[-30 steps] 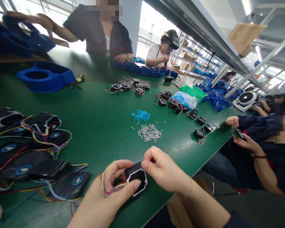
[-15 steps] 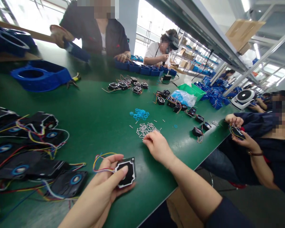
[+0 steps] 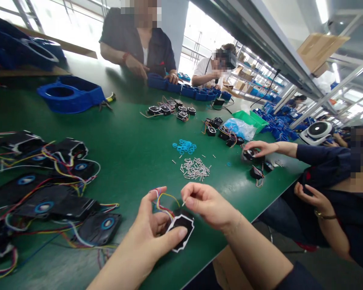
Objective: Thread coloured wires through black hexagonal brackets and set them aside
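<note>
My left hand (image 3: 159,229) grips a small black motor unit (image 3: 186,225) with a white-edged face, its thumb flat on that face. Coloured wires (image 3: 163,201) run from the unit past my left fingers. At the unit's upper corner, my right hand (image 3: 207,203) pinches a small silver pin (image 3: 184,204) between thumb and forefinger. Whether the pin's lower end touches the unit, I cannot tell. Beyond my hands lies a pile of similar silver pins (image 3: 196,169), and behind it a cluster of blue rings (image 3: 184,146).
Several wired black units (image 3: 48,201) crowd the left side. A blue housing (image 3: 71,94) and pliers (image 3: 107,102) lie farther back. A co-worker's hand (image 3: 258,149) holds a black unit at right. More black units (image 3: 169,108) and a green bin (image 3: 251,121) stand beyond.
My right hand has come from the pin pile to the motor unit with a pin in its fingers. The co-worker at right has reached out to the row of black units.
</note>
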{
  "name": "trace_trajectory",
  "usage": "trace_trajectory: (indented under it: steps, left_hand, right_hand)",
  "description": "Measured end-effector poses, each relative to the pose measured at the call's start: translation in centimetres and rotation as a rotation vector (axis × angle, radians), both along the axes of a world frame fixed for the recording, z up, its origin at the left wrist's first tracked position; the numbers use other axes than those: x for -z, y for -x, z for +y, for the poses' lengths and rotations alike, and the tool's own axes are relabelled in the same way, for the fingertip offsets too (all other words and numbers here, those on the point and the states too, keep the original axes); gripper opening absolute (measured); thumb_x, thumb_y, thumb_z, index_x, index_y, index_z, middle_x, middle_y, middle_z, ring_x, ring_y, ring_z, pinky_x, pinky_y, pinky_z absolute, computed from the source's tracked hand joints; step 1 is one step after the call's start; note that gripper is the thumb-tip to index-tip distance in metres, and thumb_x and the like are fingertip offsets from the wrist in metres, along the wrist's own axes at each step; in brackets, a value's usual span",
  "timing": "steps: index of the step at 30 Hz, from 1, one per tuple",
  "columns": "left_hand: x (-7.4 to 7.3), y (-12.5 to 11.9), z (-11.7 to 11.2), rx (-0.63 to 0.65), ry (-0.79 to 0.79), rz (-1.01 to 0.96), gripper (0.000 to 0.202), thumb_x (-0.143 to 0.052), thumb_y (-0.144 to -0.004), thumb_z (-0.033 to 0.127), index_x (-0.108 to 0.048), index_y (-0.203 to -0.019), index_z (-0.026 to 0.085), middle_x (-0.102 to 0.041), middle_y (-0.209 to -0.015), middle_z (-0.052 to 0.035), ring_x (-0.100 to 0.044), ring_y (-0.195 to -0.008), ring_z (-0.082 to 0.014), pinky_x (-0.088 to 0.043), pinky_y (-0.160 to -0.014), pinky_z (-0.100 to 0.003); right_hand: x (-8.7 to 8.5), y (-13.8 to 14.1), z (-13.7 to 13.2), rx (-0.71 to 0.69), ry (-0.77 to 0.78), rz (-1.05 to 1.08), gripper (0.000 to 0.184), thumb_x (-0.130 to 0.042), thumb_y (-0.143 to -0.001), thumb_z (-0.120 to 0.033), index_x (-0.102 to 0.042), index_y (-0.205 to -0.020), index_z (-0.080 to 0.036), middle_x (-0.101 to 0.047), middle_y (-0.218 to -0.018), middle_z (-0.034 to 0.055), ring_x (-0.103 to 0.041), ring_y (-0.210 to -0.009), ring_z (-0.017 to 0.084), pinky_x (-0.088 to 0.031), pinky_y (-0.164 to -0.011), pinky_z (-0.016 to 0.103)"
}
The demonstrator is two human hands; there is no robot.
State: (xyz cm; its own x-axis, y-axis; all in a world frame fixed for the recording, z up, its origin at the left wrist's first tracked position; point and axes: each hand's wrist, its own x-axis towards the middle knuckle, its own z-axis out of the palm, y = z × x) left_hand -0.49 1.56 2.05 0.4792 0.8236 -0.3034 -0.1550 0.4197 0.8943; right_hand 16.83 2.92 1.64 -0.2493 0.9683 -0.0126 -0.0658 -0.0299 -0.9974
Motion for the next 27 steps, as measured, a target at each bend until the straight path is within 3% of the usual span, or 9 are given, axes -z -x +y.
trace_trajectory:
  steps: [4, 10, 13, 18, 20, 22, 25, 27]
  left_hand:
    - [-0.2, -0.1, -0.4, 0.037, -0.016, 0.028, 0.088, -0.074, -0.068, 0.031, -0.015, -0.133, 0.035, -0.058, -0.07, 0.0038, -0.06, -0.072, -0.02, -0.043, -0.066, -0.029]
    - [-0.6, -0.2, -0.5, 0.051, -0.026, 0.031, 0.086, -0.072, -0.068, 0.032, -0.016, -0.133, 0.03, -0.058, -0.069, 0.0021, -0.06, -0.069, -0.0198, -0.042, -0.064, -0.029]
    - [-0.7, -0.2, -0.5, 0.065, -0.028, 0.044, 0.082, -0.07, -0.07, 0.032, -0.016, -0.132, 0.028, -0.059, -0.069, 0.0011, -0.059, -0.068, -0.0199, -0.042, -0.062, -0.028]
    - [-0.3, -0.3, -0.7, 0.087, -0.111, 0.116, 0.073, -0.069, -0.069, 0.032, -0.024, -0.127, 0.025, -0.06, -0.068, 0.0006, -0.058, -0.064, -0.0192, -0.04, -0.057, -0.025]
    - [0.0, -0.4, -0.9, 0.068, -0.141, 0.164, 0.072, -0.071, -0.065, 0.031, -0.03, -0.124, 0.024, -0.06, -0.066, 0.0013, -0.056, -0.059, -0.0174, -0.038, -0.053, -0.024]
    - [0.3, -0.5, -1.1, 0.088, -0.142, 0.172, 0.071, -0.071, -0.064, 0.03, -0.033, -0.123, 0.025, -0.061, -0.066, 0.0012, -0.053, -0.056, -0.0158, -0.037, -0.052, -0.023]
    - [0.7, -0.5, -1.2, 0.153, -0.108, 0.103, 0.071, -0.071, -0.066, 0.032, -0.03, -0.124, 0.025, -0.061, -0.069, 0.0004, -0.053, -0.057, -0.0158, -0.036, -0.052, -0.023]
    - [0.8, -0.4, -0.9, 0.185, -0.063, 0.051, 0.072, -0.072, -0.067, 0.035, -0.028, -0.123, 0.026, -0.06, -0.07, 0.0005, -0.056, -0.062, -0.0177, -0.038, -0.055, -0.024]
  right_hand:
    - [-0.3, 0.6, -1.2, -0.104, 0.131, 0.195, 0.034, -0.072, -0.069, -0.042, -0.052, -0.077, -0.015, -0.046, -0.072, -0.0019, -0.038, -0.063, 0.008, -0.03, -0.057, 0.02]
    - [-0.1, 0.4, -1.1, -0.139, 0.094, 0.183, 0.03, -0.069, -0.073, -0.04, -0.051, -0.077, -0.016, -0.046, -0.072, -0.0018, -0.039, -0.064, 0.008, -0.03, -0.058, 0.021]
    - [-0.7, 0.2, -1.1, -0.157, 0.013, 0.026, 0.024, -0.062, -0.079, -0.037, -0.05, -0.078, -0.016, -0.045, -0.073, -0.0019, -0.039, -0.064, 0.008, -0.032, -0.059, 0.021]
    - [-2.6, -0.9, -1.3, -0.206, -0.291, -0.501, 0.008, -0.052, -0.084, -0.021, -0.052, -0.078, -0.017, -0.05, -0.086, 0.0006, -0.046, -0.082, 0.012, -0.038, -0.078, 0.026]
    - [-2.8, -1.4, -1.4, -0.297, -0.209, -0.513, 0.006, -0.053, -0.083, -0.021, -0.052, -0.079, -0.017, -0.052, -0.083, 0.0, -0.048, -0.079, 0.011, -0.039, -0.076, 0.026]
    - [-2.4, -1.8, -1.4, -0.362, -0.036, -0.388, 0.009, -0.057, -0.081, -0.023, -0.053, -0.079, -0.016, -0.052, -0.077, -0.0012, -0.047, -0.07, 0.009, -0.039, -0.07, 0.024]
    - [-1.2, -1.9, -1.5, -0.297, 0.187, -0.14, 0.016, -0.064, -0.075, -0.026, -0.053, -0.078, -0.014, -0.052, -0.072, -0.0019, -0.046, -0.065, 0.008, -0.038, -0.066, 0.023]
    - [-0.3, -1.5, -1.6, -0.218, 0.257, -0.013, 0.022, -0.068, -0.071, -0.028, -0.053, -0.076, -0.013, -0.053, -0.071, -0.0017, -0.047, -0.063, 0.007, -0.038, -0.064, 0.022]
